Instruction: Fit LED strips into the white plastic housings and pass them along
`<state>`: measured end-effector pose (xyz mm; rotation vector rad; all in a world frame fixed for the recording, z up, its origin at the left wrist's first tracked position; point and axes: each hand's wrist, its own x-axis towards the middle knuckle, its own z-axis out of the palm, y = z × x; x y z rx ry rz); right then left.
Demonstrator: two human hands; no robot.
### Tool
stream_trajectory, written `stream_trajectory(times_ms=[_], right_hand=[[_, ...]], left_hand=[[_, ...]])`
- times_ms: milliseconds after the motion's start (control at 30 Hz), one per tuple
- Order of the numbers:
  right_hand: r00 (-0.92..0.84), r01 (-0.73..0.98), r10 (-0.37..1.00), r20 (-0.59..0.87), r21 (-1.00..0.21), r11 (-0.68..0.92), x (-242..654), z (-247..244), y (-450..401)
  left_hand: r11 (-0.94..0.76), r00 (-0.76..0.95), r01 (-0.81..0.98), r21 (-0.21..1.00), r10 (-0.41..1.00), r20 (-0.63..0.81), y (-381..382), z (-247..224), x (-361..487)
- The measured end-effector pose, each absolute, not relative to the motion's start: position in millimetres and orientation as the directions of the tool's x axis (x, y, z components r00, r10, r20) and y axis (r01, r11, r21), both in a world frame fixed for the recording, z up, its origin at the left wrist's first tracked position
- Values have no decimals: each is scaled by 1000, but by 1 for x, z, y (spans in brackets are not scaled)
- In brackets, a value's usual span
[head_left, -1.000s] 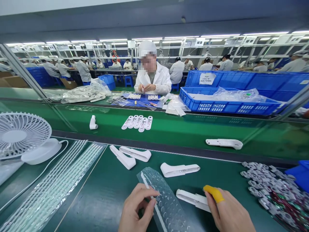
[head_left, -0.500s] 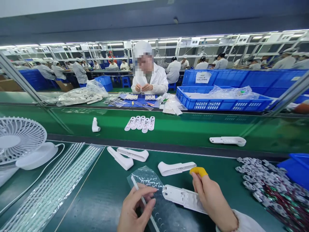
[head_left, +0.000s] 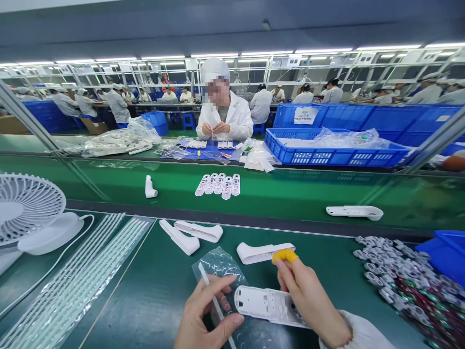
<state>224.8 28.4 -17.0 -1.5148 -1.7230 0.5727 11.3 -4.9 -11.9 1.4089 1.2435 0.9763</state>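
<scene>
A white plastic housing [head_left: 267, 304] lies open side up at the front, its rounded left end near my left thumb. My right hand [head_left: 307, 293] is over its right end, with a yellow cover on one fingertip and thumb and finger pressed together; what they hold, if anything, is too small to make out. My left hand [head_left: 207, 310] has its thumb and fingers apart around a thin white strip [head_left: 217, 303] on a clear plastic bag [head_left: 222, 264]. Three more white housings lie behind, one [head_left: 256, 254] just past my right fingertips and two [head_left: 199, 230] farther left.
On the left are a white fan [head_left: 29, 208] and long strips in clear film [head_left: 83, 276]. Small wired parts [head_left: 407, 276] are heaped at right beside a blue bin [head_left: 446, 254]. Flat labelled pieces [head_left: 219, 184] lie on the green belt [head_left: 283, 191]; a person [head_left: 225, 114] works beyond.
My right hand and the housing under it have moved slightly left, closer to my left hand. The pieces on the belt have shifted right.
</scene>
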Motion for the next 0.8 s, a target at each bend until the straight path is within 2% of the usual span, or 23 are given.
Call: stream_trajectory(times_ms=[167, 300, 400, 500, 800], right_hand=[[-22, 595, 974, 224, -780, 193, 217, -25, 23], [-9, 593, 968, 250, -778, 206, 238, -16, 13], [-75, 644, 947, 312, -710, 285, 257, -3, -1], [-166, 700, 924, 345, -619, 357, 265, -1, -16], [-349, 805, 886, 305, -386, 450, 261, -20, -32]], left_hand=[[56, 198, 192, 980, 976, -94, -3, -12, 11], [90, 127, 212, 973, 985, -119, -5, -4, 15], [138, 64, 209, 968, 986, -154, -7, 1, 19], [134, 80, 193, 972, 985, -151, -10, 2, 20], [72, 69, 192, 979, 994, -87, -10, -3, 19]])
